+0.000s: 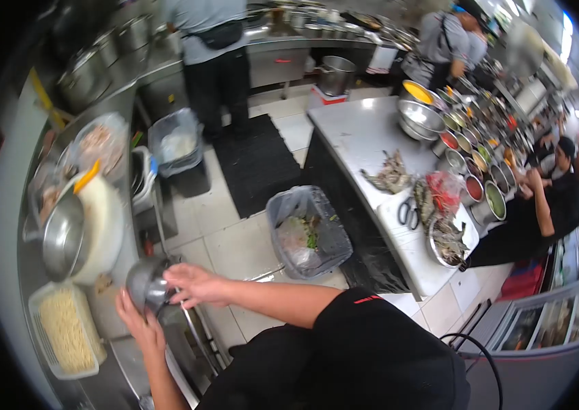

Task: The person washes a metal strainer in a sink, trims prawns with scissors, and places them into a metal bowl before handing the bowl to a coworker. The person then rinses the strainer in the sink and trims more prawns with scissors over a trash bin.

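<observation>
A metal bowl [140,281] is tilted at the edge of the steel counter on my left. My left hand [142,322] grips its near side, fingers lying along the metal. My right hand [197,285] is at the bowl's right side, fingers apart and slightly bent over its rim. Whether those fingertips touch the bowl I cannot tell. Close to my left hand stands a white plastic basket of pale noodle-like strips [67,328]. Beyond it a larger steel bowl [64,239] leans against a big white tub [108,225].
A lined bin [310,232] with scraps stands on the floor, another [177,143] farther off. The steel table [358,130] on the right bears shrimp [392,174], scissors [409,214] on a white board, and several containers. People [214,61] work around the kitchen.
</observation>
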`<control>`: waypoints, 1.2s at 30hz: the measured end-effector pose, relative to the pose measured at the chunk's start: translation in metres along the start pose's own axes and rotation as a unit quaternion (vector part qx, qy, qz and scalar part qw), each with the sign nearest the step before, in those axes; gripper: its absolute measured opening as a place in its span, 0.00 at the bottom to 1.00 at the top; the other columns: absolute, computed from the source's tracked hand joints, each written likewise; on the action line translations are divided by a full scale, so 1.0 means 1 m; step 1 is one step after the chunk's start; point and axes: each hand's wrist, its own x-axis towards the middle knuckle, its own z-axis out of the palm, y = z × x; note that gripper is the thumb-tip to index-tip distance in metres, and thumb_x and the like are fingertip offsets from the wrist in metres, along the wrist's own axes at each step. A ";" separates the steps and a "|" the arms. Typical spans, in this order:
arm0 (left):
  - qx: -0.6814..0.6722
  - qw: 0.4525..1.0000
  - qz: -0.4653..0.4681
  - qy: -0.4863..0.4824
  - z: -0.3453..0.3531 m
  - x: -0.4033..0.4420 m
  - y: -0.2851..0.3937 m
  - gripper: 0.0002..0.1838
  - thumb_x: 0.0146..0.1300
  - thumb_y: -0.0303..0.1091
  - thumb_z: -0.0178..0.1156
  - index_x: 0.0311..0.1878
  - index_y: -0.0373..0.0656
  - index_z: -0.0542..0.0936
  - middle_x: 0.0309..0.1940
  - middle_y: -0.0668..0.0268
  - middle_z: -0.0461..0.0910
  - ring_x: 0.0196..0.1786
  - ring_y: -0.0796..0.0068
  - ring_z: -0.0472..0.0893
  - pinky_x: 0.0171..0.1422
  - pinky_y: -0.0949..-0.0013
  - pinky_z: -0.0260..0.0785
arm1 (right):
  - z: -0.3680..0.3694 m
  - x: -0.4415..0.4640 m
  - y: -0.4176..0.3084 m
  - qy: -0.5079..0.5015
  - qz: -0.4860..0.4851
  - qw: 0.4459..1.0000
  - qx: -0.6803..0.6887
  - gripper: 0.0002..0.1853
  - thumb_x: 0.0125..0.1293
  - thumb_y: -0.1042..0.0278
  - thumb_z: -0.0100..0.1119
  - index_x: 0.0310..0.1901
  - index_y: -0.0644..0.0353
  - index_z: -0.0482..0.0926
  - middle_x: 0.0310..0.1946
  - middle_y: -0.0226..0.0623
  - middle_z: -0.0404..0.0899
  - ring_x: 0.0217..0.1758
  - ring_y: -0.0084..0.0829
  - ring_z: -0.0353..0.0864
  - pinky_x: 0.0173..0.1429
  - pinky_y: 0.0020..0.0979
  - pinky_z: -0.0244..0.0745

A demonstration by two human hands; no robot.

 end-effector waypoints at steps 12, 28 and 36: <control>-0.446 0.732 -0.217 -0.467 0.381 0.208 0.396 0.16 0.67 0.34 0.49 0.54 0.37 0.74 0.37 0.60 0.81 0.34 0.69 0.81 0.34 0.67 0.77 | -0.263 -0.299 -0.066 0.605 -0.141 0.634 -0.461 0.18 0.63 0.61 0.63 0.48 0.65 0.79 0.44 0.54 0.79 0.50 0.54 0.78 0.56 0.45 0.73; -0.314 0.652 0.571 -0.387 0.418 0.135 0.489 0.10 0.60 0.31 0.60 0.45 0.45 0.82 0.42 0.60 0.81 0.48 0.60 0.79 0.54 0.58 0.70 | -0.350 -0.323 -0.061 0.789 0.157 0.466 -0.368 0.08 0.66 0.74 0.46 0.44 0.66 0.69 0.41 0.58 0.76 0.42 0.56 0.82 0.45 0.51 0.78; -0.070 0.559 0.789 -0.243 0.457 0.109 0.532 0.14 0.63 0.37 0.53 0.50 0.49 0.81 0.42 0.66 0.81 0.50 0.66 0.76 0.54 0.53 0.60 | -0.321 -0.334 -0.079 0.798 0.025 0.582 -0.154 0.38 0.53 0.70 0.67 0.65 0.67 0.63 0.45 0.51 0.77 0.46 0.44 0.81 0.50 0.37 0.79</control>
